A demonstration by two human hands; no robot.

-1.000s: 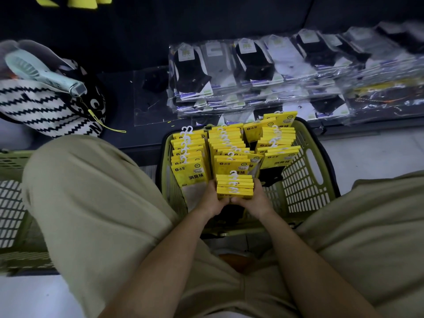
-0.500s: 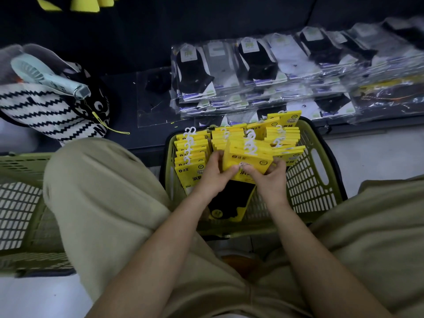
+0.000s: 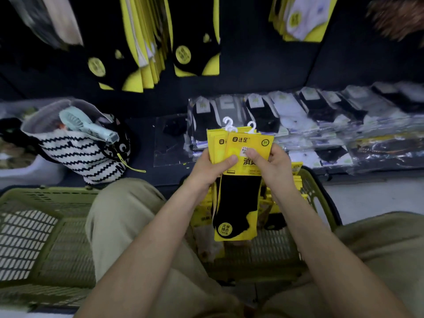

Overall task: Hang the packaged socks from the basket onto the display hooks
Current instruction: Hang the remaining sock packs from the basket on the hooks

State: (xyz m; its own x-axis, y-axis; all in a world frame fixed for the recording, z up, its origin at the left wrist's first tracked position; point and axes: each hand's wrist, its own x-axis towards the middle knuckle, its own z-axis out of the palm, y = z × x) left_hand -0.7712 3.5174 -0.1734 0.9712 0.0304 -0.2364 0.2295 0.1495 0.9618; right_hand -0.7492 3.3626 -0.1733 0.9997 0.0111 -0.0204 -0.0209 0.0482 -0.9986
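I see the left hand (image 3: 206, 168) gripping a stack of sock packs (image 3: 239, 196) by its left edge, thumb across the front. The packs stand upright above the basket (image 3: 320, 191), hooks up, toes down. The right hand (image 3: 273, 167) pinches the front pack's right edge. More yellow packs (image 3: 296, 168) lie in the basket.

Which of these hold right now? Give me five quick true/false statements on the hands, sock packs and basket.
1. The left hand and right hand both grip the sock packs. True.
2. The front pack shows a white sock. False: its sock is black.
3. The sock packs are held over the green basket. True.
4. The zigzag bag lies in the basket. False: the striped bag sits on the dark ledge left of it.
5. Yellow-carded packs hang on the display above. True.
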